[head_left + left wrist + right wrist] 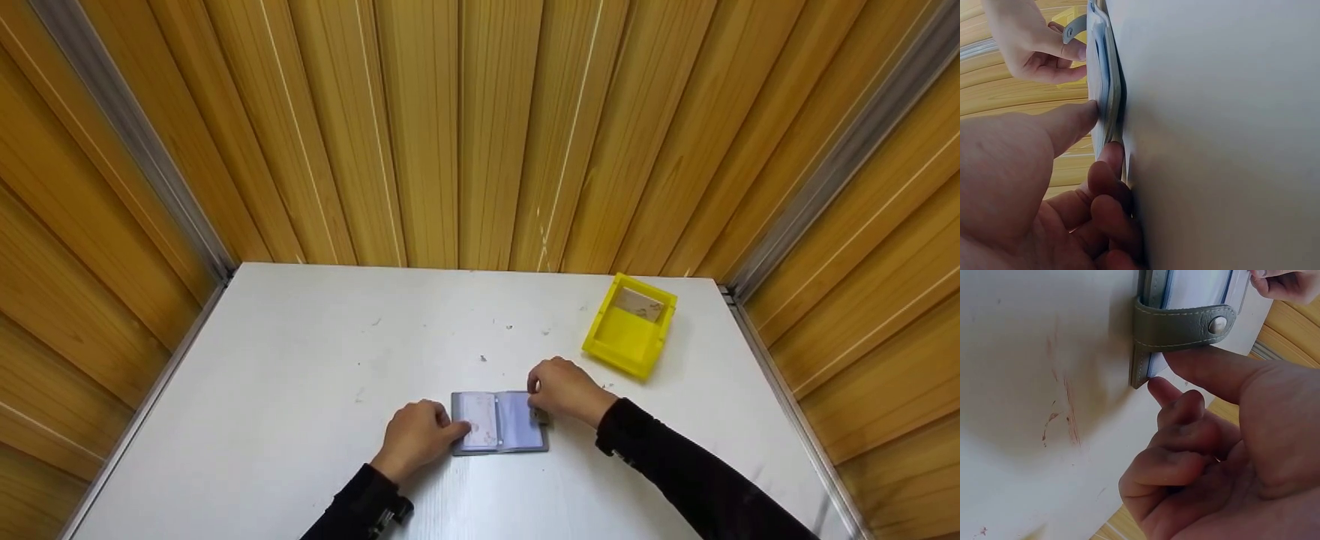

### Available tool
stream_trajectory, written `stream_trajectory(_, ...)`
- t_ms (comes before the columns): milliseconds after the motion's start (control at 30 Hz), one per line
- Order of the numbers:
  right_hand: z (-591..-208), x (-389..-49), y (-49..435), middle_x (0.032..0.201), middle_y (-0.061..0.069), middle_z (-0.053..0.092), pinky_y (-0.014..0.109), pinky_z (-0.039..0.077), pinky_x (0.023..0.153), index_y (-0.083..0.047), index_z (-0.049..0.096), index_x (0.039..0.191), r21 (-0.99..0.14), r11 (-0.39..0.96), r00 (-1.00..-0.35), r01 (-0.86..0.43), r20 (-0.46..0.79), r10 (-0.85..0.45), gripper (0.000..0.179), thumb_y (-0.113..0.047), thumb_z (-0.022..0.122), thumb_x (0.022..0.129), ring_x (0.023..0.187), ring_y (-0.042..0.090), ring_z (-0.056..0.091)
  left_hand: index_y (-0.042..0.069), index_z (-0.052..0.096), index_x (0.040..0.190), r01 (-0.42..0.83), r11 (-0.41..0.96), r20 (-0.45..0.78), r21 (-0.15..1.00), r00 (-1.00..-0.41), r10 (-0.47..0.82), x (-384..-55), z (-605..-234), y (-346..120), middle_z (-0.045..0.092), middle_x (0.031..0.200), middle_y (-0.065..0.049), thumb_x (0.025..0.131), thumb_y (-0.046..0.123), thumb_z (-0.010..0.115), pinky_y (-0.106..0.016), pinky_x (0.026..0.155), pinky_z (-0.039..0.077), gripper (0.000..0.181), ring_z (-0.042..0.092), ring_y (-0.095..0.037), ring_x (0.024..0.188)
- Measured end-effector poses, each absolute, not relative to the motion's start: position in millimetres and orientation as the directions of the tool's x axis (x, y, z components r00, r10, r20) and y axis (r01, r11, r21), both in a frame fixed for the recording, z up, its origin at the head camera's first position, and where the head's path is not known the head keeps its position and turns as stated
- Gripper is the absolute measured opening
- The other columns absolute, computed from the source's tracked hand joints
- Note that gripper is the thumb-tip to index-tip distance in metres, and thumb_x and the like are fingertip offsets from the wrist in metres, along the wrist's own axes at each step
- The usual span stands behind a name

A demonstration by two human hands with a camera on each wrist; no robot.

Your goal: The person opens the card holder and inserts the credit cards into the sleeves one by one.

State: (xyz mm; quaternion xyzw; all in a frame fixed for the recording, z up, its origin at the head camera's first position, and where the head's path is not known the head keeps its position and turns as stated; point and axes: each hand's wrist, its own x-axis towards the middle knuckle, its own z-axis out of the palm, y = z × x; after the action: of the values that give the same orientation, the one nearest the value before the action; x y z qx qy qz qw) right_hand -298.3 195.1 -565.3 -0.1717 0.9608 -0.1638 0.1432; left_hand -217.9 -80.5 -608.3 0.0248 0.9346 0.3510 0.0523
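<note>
A small grey card holder [519,421] lies spread open on the white table, showing clear plastic sleeves. Its left sleeve contains a pale printed card [478,417]; the right one looks bluish and see-through. My left hand [420,435] pinches the holder's left edge, thumb on top of the pages and fingers curled at the edge beneath. At the far right corner, my right hand [566,390] pinches the sleeve edge between thumb and index finger. Beside that thumb, the right wrist view shows a grey strap [1176,327] with a metal snap [1218,324], standing up from the cover.
Toward the back right of the table [315,360] sits a yellow bin [628,367], with a printed card [637,304] inside at its far end. Wood-patterned panels [420,135] enclose the table at the back and both sides. Small marks dot the tabletop.
</note>
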Motion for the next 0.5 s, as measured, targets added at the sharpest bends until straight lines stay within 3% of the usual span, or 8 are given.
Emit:
stream_trajectory(333,-567.6,-303.1,197.2,0.084,0.000,0.068,0.041,0.049,0.085,-0.017,0.075,0.077,-0.420,0.869,-0.895,-0.262,-0.232,-0.382,0.016,-0.014,0.087,0.088,0.091,0.020,0.057,0.018,0.062,0.069,0.024,0.763,-0.063,0.646,-0.994,0.084,-217.9,-605.5,-80.1,0.053,0.065,0.008,0.090,0.046,0.087,-0.029,0.060,0.035,0.043,0.049,-0.013,0.063)
stream_trajectory(500,-570.2,-303.7,199.3,0.081,-0.001,0.067,0.036,0.049,0.077,-0.017,0.072,0.078,-0.457,0.857,-0.886,-0.237,-0.260,-0.383,0.016,-0.012,0.082,0.089,0.083,0.017,0.060,0.019,0.062,0.069,0.018,0.769,-0.068,0.639,-0.994,0.080,-217.5,-606.7,-79.6,0.053,0.065,0.007,0.090,0.047,0.087,-0.029,0.061,0.035,0.044,0.049,-0.013,0.063)
